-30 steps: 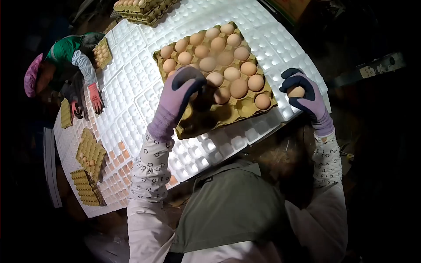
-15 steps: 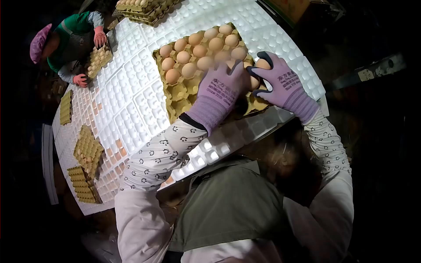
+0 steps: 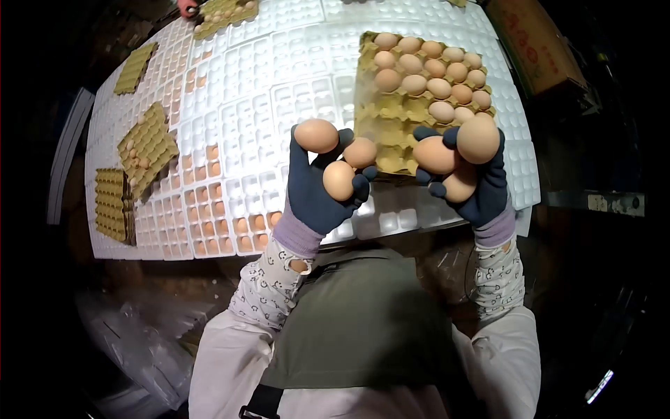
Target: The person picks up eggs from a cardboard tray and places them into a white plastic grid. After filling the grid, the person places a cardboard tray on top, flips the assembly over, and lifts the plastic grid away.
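Note:
My left hand (image 3: 317, 192), in a purple glove with a dark palm, is turned palm up and holds three brown eggs (image 3: 339, 181) between its fingers. To the right, my right hand (image 3: 485, 188) grips three more eggs (image 3: 437, 154), also palm up. Both hands are raised at the near edge of a yellowish egg tray (image 3: 391, 112). Several eggs (image 3: 439, 88) fill its far and right cups, while bare cups show at its near left. My right hand hides the tray's near right corner.
White moulded trays (image 3: 251, 105) cover the table, some near-left cups holding eggs (image 3: 209, 229). Yellowish trays (image 3: 146, 150) lie at the left, one stack (image 3: 114, 206) near the edge. A cardboard box (image 3: 534, 52) stands at back right. Another person's gloved hand (image 3: 187, 8) shows at the top.
Both hands have lifted from the tray and turned palm up, now showing the eggs in them. The near right part of the tray shows fewer eggs. The view has swung left.

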